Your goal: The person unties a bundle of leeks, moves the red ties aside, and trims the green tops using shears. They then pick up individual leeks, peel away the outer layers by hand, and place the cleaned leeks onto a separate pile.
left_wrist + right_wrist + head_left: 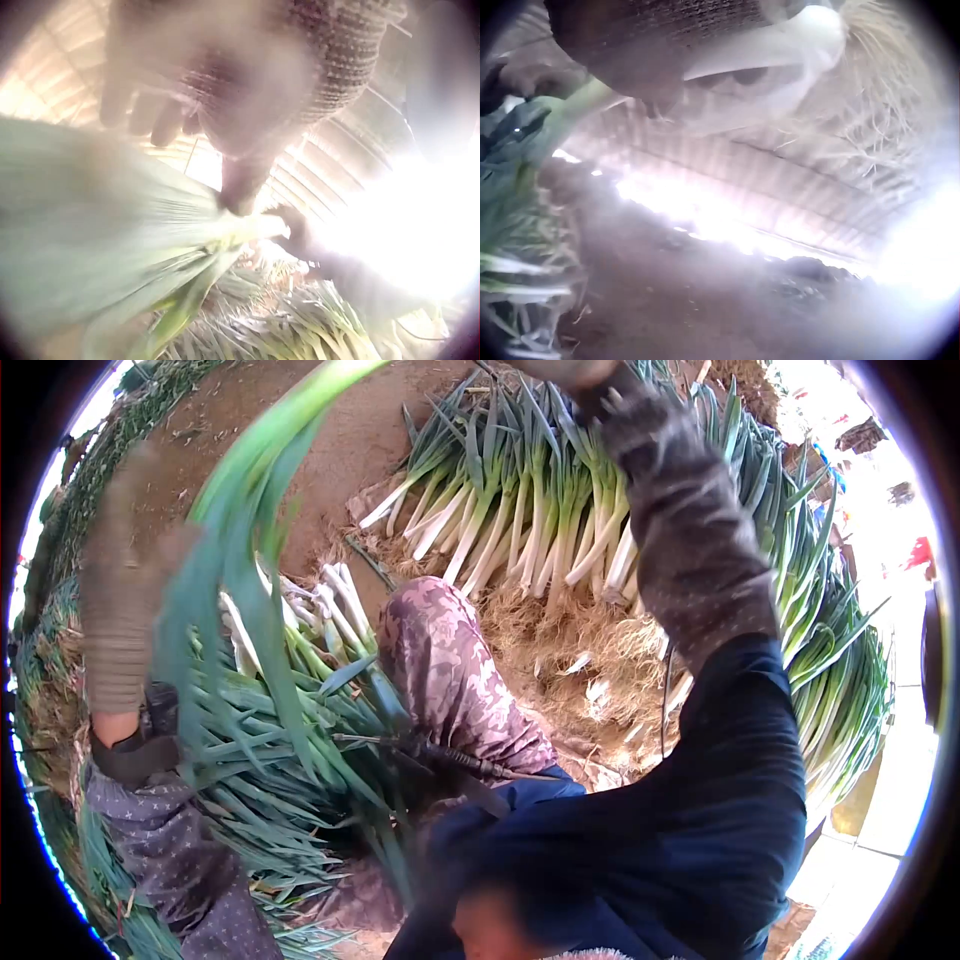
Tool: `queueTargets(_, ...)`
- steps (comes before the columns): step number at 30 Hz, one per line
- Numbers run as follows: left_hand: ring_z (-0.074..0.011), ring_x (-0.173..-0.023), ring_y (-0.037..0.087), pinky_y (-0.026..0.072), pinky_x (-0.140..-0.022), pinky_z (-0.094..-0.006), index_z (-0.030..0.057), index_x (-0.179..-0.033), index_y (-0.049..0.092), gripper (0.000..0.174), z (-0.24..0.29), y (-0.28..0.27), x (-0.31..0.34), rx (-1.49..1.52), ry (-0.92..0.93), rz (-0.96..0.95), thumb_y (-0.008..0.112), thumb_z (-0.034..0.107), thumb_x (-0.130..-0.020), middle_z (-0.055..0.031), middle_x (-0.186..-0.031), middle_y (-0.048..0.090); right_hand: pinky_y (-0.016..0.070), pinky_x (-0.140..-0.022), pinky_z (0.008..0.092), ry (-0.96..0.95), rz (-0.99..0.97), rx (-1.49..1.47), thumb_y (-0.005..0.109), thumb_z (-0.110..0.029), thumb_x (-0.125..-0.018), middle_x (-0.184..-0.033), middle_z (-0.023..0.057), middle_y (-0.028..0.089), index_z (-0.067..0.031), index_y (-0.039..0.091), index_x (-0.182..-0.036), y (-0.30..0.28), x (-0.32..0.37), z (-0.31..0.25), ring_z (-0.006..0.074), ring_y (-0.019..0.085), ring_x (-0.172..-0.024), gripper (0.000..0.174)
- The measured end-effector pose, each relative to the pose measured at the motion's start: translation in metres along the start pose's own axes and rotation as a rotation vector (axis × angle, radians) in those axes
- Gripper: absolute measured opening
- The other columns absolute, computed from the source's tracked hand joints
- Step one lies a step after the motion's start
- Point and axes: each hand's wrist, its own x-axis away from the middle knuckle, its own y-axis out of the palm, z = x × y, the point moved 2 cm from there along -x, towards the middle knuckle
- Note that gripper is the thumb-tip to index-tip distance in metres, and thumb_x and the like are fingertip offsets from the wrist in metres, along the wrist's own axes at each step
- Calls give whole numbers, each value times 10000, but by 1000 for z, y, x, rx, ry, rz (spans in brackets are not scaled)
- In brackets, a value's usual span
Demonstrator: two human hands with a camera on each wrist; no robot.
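Observation:
My gloved right hand grips a leek by its pale stalk, the white root end with stringy roots sticking out past the glove. In the head view this hand is mostly cut off at the top edge. The raised leek arches leftward, its green leaves hanging over my left side. Blurred by motion, my gloved left hand is beside those leaves. The left wrist view has its fingers extended and apart, above the broad leaves, with nothing held.
Leeks lie in a row across the ground ahead, curving round to a pile on the right. Another heap of leeks lies by my left leg. My knee in camouflage trousers juts up between them. Dry roots cover the soil.

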Motion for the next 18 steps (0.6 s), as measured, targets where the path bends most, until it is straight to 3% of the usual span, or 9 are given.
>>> queueTargets(1, -257, -1334, 489, 392, -1107, -369, 61, -1440, 454, 646, -6, -12, -2, -170, 58, 202, 712, 190, -862, -161, -1403, 537, 450, -764, 348, 182, -134, 4, 687, -305, -848, -965, 34, 625, -158, 650, -1076, 3, 37, 16, 195, 561, -863, 274)
queueTargets(4, -259, -1356, 464, 373, -1122, -379, 54, -1445, 449, 638, -27, -27, 27, -251, -55, 367, 700, 228, -885, -155, -1448, 498, 552, -604, 369, 895, -590, -196, 619, -340, -945, -1003, 160, 686, -23, 590, -1204, 29, 191, -3, 272, 664, -727, 411)
queueTargets(5, -267, -1356, 464, 376, -1121, -386, 51, -1448, 442, 656, -41, -16, 43, -179, -143, 239, 705, 256, -882, -158, -1456, 490, 586, -551, 376, 1162, -708, -233, 597, -352, -977, -1015, 201, 707, 22, 570, -1247, 38, 237, -26, 298, 699, -682, 461)
queueTargets(6, -274, -1356, 464, 379, -1120, -393, 48, -1450, 436, 676, -53, 6, 65, -106, -229, 104, 710, 284, -879, -162, -1465, 481, 590, -639, 343, 1510, -683, -246, 638, -358, -953, -950, 176, 714, -27, 606, -1070, 33, 266, -49, 254, 714, -834, 353)
queueTargets(8, -292, -1332, 484, 381, -1116, -410, 45, -1444, 434, 706, -60, 62, 117, -179, -455, -241, 742, 267, -849, -175, -1436, 496, 570, -820, 418, 1959, -706, -131, 652, -397, -917, -1016, 220, 692, 15, 594, -1135, 62, 374, -93, 326, 700, -915, 469)
queueTargets(9, -328, -1305, 494, 379, -1116, -419, 25, -1407, 455, 711, -59, 87, 140, -30, -484, -383, 774, 241, -809, -196, -1399, 511, 529, -913, 433, 2248, -806, -232, 619, -483, -913, -1154, 270, 651, 60, 565, -1263, 53, 379, -111, 341, 656, -1078, 648)
queueTargets(12, -378, -1271, 493, 390, -1088, -436, 6, -1317, 508, 648, -50, 137, 199, -57, -461, -562, 790, 227, -778, -214, -1370, 513, 516, -960, 411, 2040, -907, -187, 582, -208, -917, -1203, 309, 623, 52, 457, -1331, 55, 391, -130, 380, 624, -1158, 504)
queueTargets(16, -411, -1229, 495, 402, -1047, -460, -11, -1275, 525, 628, -65, 166, 241, -72, -410, -477, 801, 222, -760, -219, -1337, 522, 513, -938, 429, 2034, -793, -171, 632, -201, -859, -1213, 310, 610, -18, 401, -1401, 48, 382, -137, 370, 644, -1105, 617)
queueTargets(18, -409, -1225, 497, 403, -1044, -463, -11, -1271, 530, 634, -77, 163, 254, -104, -434, -428, 806, 232, -754, -222, -1324, 530, 539, -828, 401, 1713, -736, -110, 656, -196, -836, -1072, 231, 650, -9, 416, -1396, 62, 427, -140, 323, 658, -956, 637)
